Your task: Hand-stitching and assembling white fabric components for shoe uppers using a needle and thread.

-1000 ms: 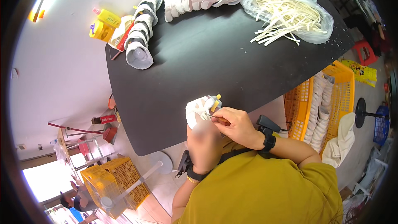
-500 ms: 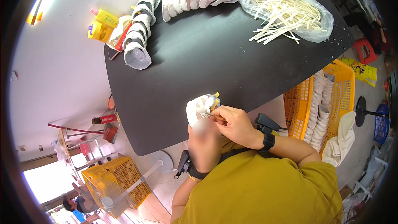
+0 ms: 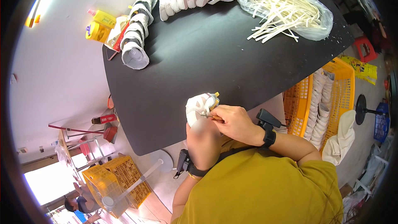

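Black table [image 3: 174,74]: work at its near edge seems under way, the remainder unclear.
The blurred left hand [image 3: 203,146] holds a white shoe [image 3: 196,104]; the right hand [image 3: 239,125] pinches a brown-handled tool [image 3: 218,119], tip at the shoe.

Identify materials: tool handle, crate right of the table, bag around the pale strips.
Tool handle: perhaps wood, from its brown colour; too small to tell finish.
Crate: likely moulded plastic, satin orange, given its regular lattice walls.
Bag: likely thin plastic film; shiny, crinkled, see-through.
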Action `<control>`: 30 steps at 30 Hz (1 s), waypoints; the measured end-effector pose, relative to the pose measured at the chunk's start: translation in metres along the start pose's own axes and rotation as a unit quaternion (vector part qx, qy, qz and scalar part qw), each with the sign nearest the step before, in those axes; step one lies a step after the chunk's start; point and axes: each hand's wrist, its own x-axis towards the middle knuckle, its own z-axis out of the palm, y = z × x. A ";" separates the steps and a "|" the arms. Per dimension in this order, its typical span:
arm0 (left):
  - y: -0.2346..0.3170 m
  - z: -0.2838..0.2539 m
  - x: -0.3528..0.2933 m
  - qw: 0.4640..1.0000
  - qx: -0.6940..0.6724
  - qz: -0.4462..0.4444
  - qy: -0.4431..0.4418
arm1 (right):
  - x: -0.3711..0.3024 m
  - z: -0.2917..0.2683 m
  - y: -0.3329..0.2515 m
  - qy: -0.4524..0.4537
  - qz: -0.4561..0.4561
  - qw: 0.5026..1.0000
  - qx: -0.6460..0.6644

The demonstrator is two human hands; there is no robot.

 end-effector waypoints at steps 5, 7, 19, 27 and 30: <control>0.002 0.002 0.001 0.997 0.054 0.048 0.011 | -0.001 -0.001 -0.001 -0.024 0.010 0.999 0.030; 0.001 0.002 0.000 0.996 0.066 0.051 0.011 | -0.001 -0.001 0.000 -0.031 0.028 0.995 0.088; 0.008 0.001 0.006 0.998 0.064 0.020 0.010 | 0.001 -0.004 0.003 -0.053 0.041 0.987 0.146; 0.028 -0.002 0.012 0.982 -0.157 -0.108 0.006 | -0.009 -0.013 -0.002 0.019 0.029 0.992 0.122; 0.028 0.003 0.008 0.990 -0.110 -0.091 0.006 | -0.009 -0.001 0.000 0.055 -0.027 0.996 0.072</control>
